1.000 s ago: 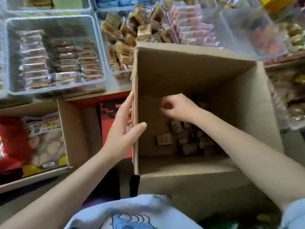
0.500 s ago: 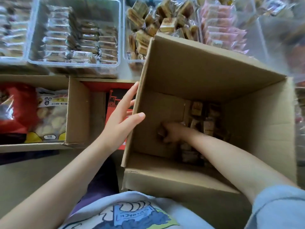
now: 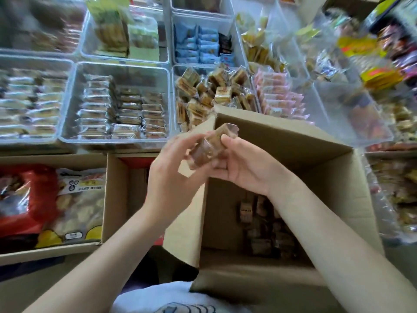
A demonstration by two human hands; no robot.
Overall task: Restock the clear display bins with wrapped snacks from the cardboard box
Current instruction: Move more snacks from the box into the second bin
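Both hands hold a small stack of brown wrapped snacks [image 3: 209, 147] above the left wall of the open cardboard box [image 3: 327, 177]. My right hand [image 3: 243, 163] grips the stack from the right, fingers curled round it. My left hand [image 3: 171, 168] holds its left side, fingers bent around it. More brown wrapped snacks [image 3: 261, 229] lie on the box floor. Just beyond the box stands a clear bin [image 3: 173, 105] heaped with the same brown squares [image 3: 209, 91].
A clear bin [image 3: 72, 123] of long silver-wrapped bars sits to the left, with several other bins behind and to the right, one holding pink packs [image 3: 279, 96]. A second cardboard box [image 3: 112, 199] with red and yellow snack bags [image 3: 45, 204] stands at left.
My right hand came up out of the box with a stack of snacks. My left hand let go of the box wall and joined it on the stack. The view tilted up.
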